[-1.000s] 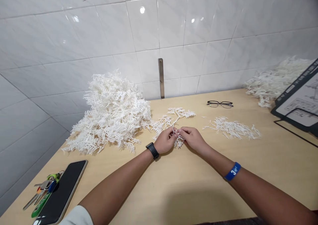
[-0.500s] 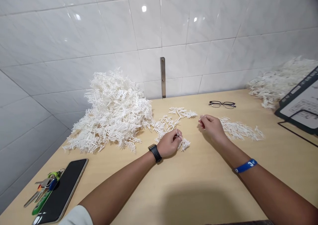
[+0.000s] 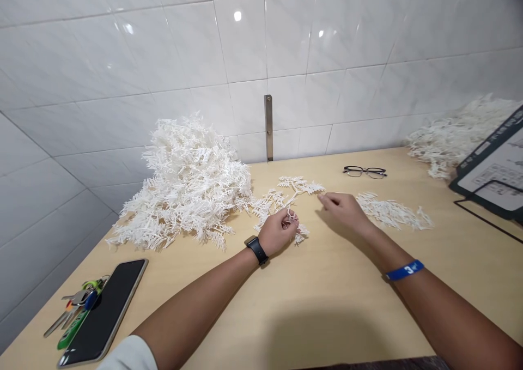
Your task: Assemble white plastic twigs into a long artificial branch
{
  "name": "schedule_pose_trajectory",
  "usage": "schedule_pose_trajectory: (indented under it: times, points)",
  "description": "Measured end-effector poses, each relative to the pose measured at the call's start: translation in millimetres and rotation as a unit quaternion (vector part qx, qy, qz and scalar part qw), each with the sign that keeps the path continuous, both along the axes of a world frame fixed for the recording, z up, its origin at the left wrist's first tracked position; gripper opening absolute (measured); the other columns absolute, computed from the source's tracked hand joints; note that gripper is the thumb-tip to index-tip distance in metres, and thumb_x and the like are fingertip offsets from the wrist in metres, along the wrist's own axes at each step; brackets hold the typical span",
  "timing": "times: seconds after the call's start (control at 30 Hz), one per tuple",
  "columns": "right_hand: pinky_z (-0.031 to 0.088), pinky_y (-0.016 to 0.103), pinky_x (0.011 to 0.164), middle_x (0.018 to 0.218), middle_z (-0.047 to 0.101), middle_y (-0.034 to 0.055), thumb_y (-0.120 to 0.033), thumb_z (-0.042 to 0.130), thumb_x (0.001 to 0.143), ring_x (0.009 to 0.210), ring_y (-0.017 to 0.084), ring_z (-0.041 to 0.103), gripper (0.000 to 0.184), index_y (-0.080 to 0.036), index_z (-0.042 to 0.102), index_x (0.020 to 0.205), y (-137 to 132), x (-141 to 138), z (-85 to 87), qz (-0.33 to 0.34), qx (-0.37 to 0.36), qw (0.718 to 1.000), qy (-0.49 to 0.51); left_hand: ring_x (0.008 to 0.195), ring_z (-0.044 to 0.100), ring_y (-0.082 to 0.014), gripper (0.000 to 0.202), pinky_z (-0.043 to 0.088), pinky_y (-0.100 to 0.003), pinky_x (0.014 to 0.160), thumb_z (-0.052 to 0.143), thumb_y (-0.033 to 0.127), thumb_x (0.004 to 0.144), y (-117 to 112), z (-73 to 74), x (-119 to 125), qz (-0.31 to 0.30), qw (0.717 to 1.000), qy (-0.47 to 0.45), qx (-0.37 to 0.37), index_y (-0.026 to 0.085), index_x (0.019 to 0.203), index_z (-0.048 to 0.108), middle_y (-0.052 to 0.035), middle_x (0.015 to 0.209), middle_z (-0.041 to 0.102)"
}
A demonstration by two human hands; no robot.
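Note:
My left hand [image 3: 280, 232], with a black watch at its wrist, is closed in a pinch on a white branched plastic sprig [image 3: 300, 187]. Feathery side twigs of the sprig spread beyond the fingers, and a small tuft shows below them. To the right, my right hand [image 3: 343, 209] has its fingers pressed together near the sprig's right tip. What its fingertips hold, if anything, is too small to make out. Between that hand and the table's right side lies a flat heap of loose white pieces [image 3: 394, 212]. A tall pile of similar white sprigs [image 3: 192, 185] stands left of my left hand.
Black-framed glasses [image 3: 365, 171] lie behind my right hand. Another white pile [image 3: 457, 133] sits at the back right, beside a dark-edged panel on a wire stand [image 3: 490, 182]. A phone [image 3: 106, 310] and keys [image 3: 73, 307] rest at the front left. A tiled wall [image 3: 286, 43] borders the table.
My right hand has moved left, from beside the loose pieces towards the sprig's right tip. The left hand keeps its hold on the sprig, turned slightly.

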State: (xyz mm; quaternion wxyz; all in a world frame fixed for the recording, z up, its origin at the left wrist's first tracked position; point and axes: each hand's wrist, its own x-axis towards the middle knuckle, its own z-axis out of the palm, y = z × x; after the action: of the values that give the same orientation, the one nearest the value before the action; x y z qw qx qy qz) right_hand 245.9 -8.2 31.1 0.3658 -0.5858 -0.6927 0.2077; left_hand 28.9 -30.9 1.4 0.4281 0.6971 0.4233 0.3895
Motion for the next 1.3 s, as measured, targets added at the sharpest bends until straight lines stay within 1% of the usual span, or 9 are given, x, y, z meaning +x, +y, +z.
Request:
schedule_pose_trajectory:
  times: [0.13,0.27,0.4,0.63,0.73,0.83,0.93,1.13,1.3]
  points:
    - [0.03,0.024,0.054,0.059,0.051,-0.0019,-0.045,0.052,0.086,0.057,0.013,0.043,0.035,-0.018,0.055,0.064,-18,-30,-2.8,0.165,-0.027,0.984,-0.053,0.064,0.056,-0.0137,0.01,0.038,-0.024,0.061,0.056,0.029,0.082,1,-1.4,-3,0.041,0.991,0.109,0.066,0.02,0.088,0.058,0.0008,0.072,0.064]
    - [0.03,0.024,0.053,0.063,0.057,-0.0012,-0.036,0.055,0.083,0.057,0.013,0.046,0.023,-0.018,0.061,0.07,-22,-35,-10.4,0.237,-0.059,0.965,-0.092,0.066,0.056,-0.014,0.012,0.038,-0.024,0.061,0.054,0.028,0.083,2,-2.1,-3,0.053,0.986,0.132,0.084,0.021,0.092,0.059,0.0009,0.076,0.066]
    - [0.035,0.025,0.058,0.069,0.063,0.0013,-0.027,0.046,0.087,0.062,0.014,0.051,0.023,-0.018,0.065,0.077,-16,-30,-14.0,0.249,-0.052,0.963,-0.086,0.066,0.057,-0.0141,0.016,0.038,-0.025,0.06,0.053,0.03,0.085,2,-2.0,-3,0.054,0.985,0.139,0.083,0.022,0.097,0.058,0.0011,0.075,0.065]
    - [0.041,0.028,0.066,0.082,0.07,0.005,-0.027,0.047,0.09,0.073,0.018,0.06,0.026,-0.018,0.07,0.083,-12,-29,-15.4,0.237,-0.027,0.969,-0.055,0.065,0.055,-0.0146,0.026,0.035,-0.025,0.059,0.061,0.043,0.082,1,0.6,-3,0.047,0.988,0.136,0.065,0.022,0.097,0.057,0.0015,0.073,0.063]
    - [0.042,0.028,0.067,0.084,0.071,0.0058,-0.027,0.048,0.089,0.075,0.019,0.06,0.026,-0.018,0.071,0.085,-13,-29,-14.1,0.228,-0.013,0.973,-0.04,0.063,0.052,-0.0145,0.024,0.032,-0.025,0.057,0.058,0.044,0.084,2,0.4,-4,0.056,0.984,0.153,0.071,0.021,0.089,0.057,0.0013,0.07,0.061]
    - [0.043,0.028,0.068,0.084,0.071,0.0056,-0.028,0.048,0.089,0.075,0.018,0.06,0.025,-0.018,0.071,0.085,-13,-29,-13.1,0.22,-0.014,0.975,-0.033,0.061,0.049,-0.0144,0.025,0.029,-0.026,0.056,0.053,0.043,0.087,2,-0.5,-5,0.049,0.98,0.169,0.092,0.02,0.078,0.056,0.0003,0.067,0.06]
    - [0.042,0.028,0.067,0.083,0.07,0.0048,-0.029,0.049,0.089,0.074,0.017,0.059,0.025,-0.017,0.071,0.085,-13,-29,-14.1,0.22,-0.022,0.975,-0.027,0.06,0.047,-0.0146,0.024,0.027,-0.027,0.056,0.051,0.039,0.088,2,-1.0,-6,0.041,0.978,0.177,0.105,0.02,0.074,0.056,-0.0003,0.065,0.059]
    - [0.037,0.025,0.057,0.07,0.064,0.0011,-0.042,0.056,0.087,0.063,0.014,0.052,0.028,-0.017,0.069,0.085,-13,-31,-18.5,0.216,-0.045,0.975,-0.032,0.067,0.052,-0.0157,0.02,0.03,-0.026,0.059,0.048,0.035,0.09,1,1.9,-7,0.023,0.968,0.219,0.121,0.02,0.081,0.057,-0.0008,0.072,0.062]
    - [0.04,0.027,0.064,0.074,0.066,0.0034,-0.031,0.047,0.092,0.068,0.016,0.056,0.028,-0.017,0.067,0.077,-12,-31,-18.4,0.238,-0.005,0.97,-0.039,0.066,0.051,-0.0157,0.028,0.03,-0.026,0.058,0.044,0.041,0.092,-1,3.3,-6,0.007,0.958,0.255,0.131,0.02,0.079,0.056,-0.0013,0.072,0.061]
